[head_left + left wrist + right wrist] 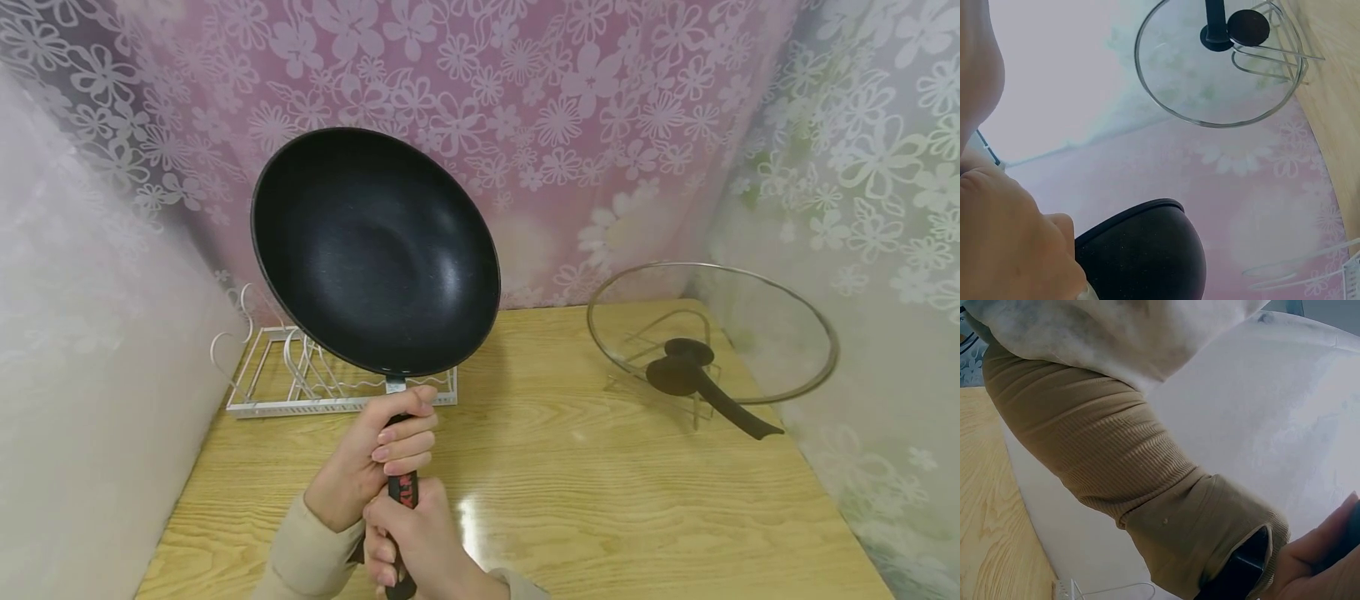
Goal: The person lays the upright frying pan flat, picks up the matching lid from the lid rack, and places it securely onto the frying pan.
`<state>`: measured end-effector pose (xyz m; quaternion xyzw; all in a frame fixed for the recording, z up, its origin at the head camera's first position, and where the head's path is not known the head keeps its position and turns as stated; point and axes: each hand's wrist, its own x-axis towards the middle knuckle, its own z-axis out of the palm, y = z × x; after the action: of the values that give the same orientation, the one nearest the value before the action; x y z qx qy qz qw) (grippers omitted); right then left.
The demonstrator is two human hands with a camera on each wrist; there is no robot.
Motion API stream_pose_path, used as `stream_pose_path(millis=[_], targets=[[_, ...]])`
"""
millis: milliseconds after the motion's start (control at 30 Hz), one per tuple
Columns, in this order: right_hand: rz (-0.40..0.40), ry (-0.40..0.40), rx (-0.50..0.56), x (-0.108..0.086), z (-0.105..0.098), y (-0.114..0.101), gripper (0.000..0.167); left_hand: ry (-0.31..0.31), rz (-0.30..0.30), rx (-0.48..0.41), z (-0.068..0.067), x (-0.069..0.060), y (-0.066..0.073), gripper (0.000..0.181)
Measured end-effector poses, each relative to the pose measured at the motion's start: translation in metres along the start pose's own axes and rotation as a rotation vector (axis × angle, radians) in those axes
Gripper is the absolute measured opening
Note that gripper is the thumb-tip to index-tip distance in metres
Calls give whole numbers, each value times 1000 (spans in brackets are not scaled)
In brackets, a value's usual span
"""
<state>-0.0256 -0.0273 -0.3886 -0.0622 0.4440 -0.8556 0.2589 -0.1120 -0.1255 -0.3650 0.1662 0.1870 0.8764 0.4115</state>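
A black wok (pixel 375 250) is held up above the table, tilted so that its bare inside faces me. My left hand (pixel 393 446) grips the upper part of its long black handle (pixel 402 490), close to the pan. Just below, my right hand (pixel 420 537) wraps round the lower part of the same handle. Red lettering shows on the handle between the two hands. In the left wrist view the wok's outer side (pixel 1147 256) appears beside a hand, and the handle is hidden there.
Behind the wok, a white wire dish rack (pixel 300 407) stands at the table's back left. A glass lid (pixel 750 333) with a black handle leans on a wire stand (pixel 696 408) at the right. Flowered curtains (pixel 592 108) enclose the wooden table (pixel 600 492).
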Motion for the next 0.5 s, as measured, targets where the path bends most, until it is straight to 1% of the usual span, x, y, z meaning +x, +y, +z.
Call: stream_pose_path(millis=[167, 367, 500], targets=[[-12, -10, -15, 0, -2, -1, 39, -11, -6, -45, -2, 2, -1, 33], [-19, 2, -35, -2, -1, -2, 37, -63, -37, -90, -5, 5, -2, 30], [-27, -3, -27, -4, -2, -4, 34, -86, -47, -114, -5, 7, -3, 28]])
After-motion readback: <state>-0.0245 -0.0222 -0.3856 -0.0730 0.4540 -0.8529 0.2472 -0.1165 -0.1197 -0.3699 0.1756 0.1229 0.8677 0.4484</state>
